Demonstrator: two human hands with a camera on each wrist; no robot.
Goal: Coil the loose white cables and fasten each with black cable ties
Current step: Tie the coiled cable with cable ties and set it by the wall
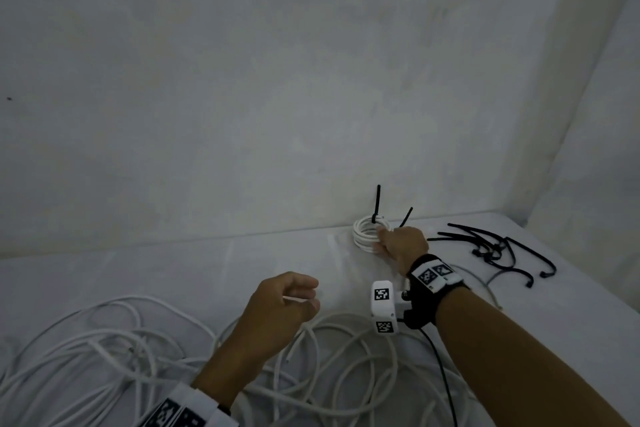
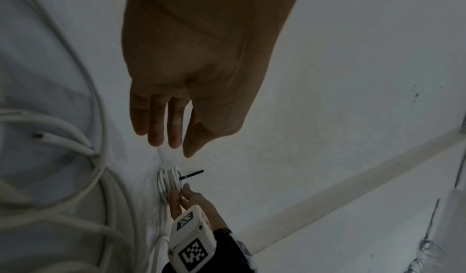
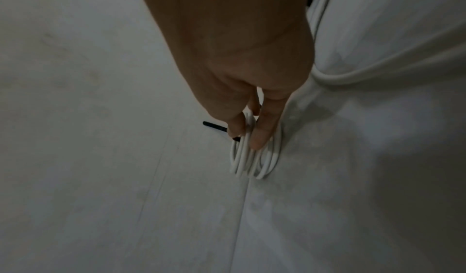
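A tied white coil (image 1: 366, 232) is pinched upright by the right hand (image 1: 401, 246) at the far edge of the table (image 1: 207, 274), against the wall; the left hand (image 1: 280, 308) is held loosely open and empty over the loose cables (image 1: 104, 350). The springy, light bundle is best gripped across its loops; the tie lock is hidden, spare black ties (image 1: 495, 248) blurred
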